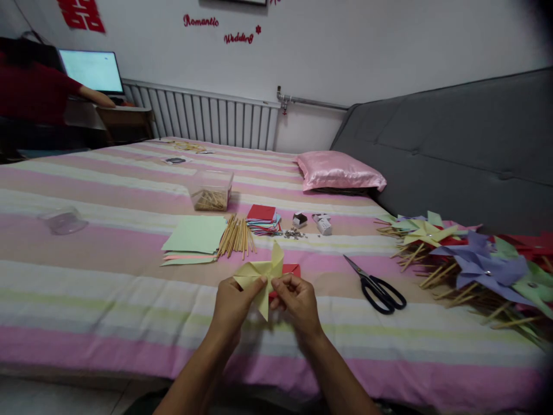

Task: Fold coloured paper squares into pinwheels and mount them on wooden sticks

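A pale yellow paper pinwheel [254, 270] is held up over the near part of the striped bed. My left hand [233, 298] pinches it from the left, thumb near its centre. From the right, my right hand [298, 298] has its fingertips closed at the pinwheel's middle; any small part between them is too small to make out. Behind my right fingers lies a red paper piece [294, 269], partly hidden. Beyond my hands are a bundle of thin wooden sticks [237, 236], green paper sheets [194, 233] and a stack of small coloured squares [261, 213].
Black-handled scissors [378, 291] lie to the right, near a heap of finished pinwheels [484, 268]. Small metal pins [294, 233] and little boxes [323, 223] sit farther back. A clear tub [211, 190] holds sticks. Another person [38, 92] sits at a monitor, far left.
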